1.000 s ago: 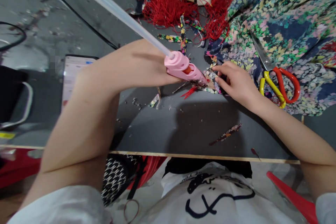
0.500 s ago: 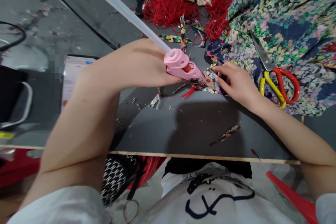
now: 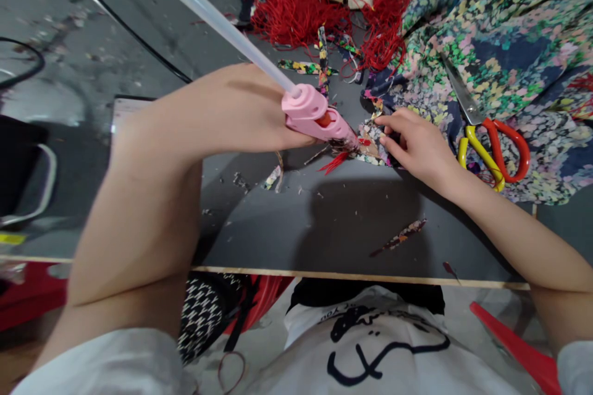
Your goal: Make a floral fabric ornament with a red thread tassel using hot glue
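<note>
My left hand [image 3: 257, 114] is closed around a pink glue gun [image 3: 306, 108]; its grip is hidden behind the hand. A long translucent glue stick [image 3: 217, 21] juts from the gun's back end toward the upper left. The dark nozzle end points down and right at a small floral fabric piece [image 3: 370, 129], but whether the tip touches it I cannot tell. Red threads [image 3: 336, 163] stick out below the nozzle. From the other side, my right hand [image 3: 419, 151] pinches the fabric piece's right edge between thumb and fingers.
Scissors [image 3: 475, 117] with red and yellow handles lie on a large floral cloth [image 3: 509, 68] at right. Red thread bundles [image 3: 301, 15] and fabric strips [image 3: 301, 66] lie beyond my hands. A black cable [image 3: 120, 21] crosses the left; a phone [image 3: 123, 112] lies partly under my left arm.
My left hand and the glue gun have shifted slightly left, drawing the nozzle back a little across the fabric piece. A red spot on the fabric shows more clearly. My right hand stays put.
</note>
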The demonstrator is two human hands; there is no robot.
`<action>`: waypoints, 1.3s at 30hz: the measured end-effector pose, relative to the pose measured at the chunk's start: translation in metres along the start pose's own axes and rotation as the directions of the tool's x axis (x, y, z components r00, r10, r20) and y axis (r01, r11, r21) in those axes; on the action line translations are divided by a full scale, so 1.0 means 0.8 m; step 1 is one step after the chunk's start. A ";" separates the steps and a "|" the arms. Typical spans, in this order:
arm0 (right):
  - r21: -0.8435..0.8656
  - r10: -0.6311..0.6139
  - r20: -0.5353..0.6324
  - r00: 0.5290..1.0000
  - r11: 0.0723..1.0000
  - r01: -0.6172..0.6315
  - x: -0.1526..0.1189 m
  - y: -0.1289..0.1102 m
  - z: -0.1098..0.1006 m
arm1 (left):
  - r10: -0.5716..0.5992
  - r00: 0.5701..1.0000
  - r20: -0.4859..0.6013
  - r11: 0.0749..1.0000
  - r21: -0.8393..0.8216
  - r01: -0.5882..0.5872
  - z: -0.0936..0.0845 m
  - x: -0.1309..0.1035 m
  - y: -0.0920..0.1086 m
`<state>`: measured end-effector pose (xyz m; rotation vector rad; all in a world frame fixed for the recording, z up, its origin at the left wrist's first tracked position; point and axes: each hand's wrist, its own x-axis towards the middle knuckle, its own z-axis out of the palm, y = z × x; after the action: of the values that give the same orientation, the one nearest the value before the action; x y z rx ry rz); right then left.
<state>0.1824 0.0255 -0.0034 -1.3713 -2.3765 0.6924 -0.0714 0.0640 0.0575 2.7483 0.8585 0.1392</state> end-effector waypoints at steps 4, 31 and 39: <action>0.001 -0.006 -0.008 1.000 1.000 0.006 0.000 0.000 0.000 | 0.038 0.999 -0.037 0.998 -0.039 -0.039 -0.006 0.001 0.009; -0.011 -0.016 -0.019 1.000 1.000 0.015 0.000 0.000 0.001 | 0.038 0.998 -0.058 0.998 -0.057 -0.041 -0.006 0.001 0.009; -0.010 -0.014 -0.015 1.000 1.000 0.014 0.000 0.001 0.001 | -0.083 0.997 -0.005 0.993 -0.086 0.083 -0.010 0.004 0.015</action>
<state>0.1823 0.0255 -0.0045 -1.3580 -2.3786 0.6644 -0.0637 0.0577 0.0682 2.6302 0.9449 0.1680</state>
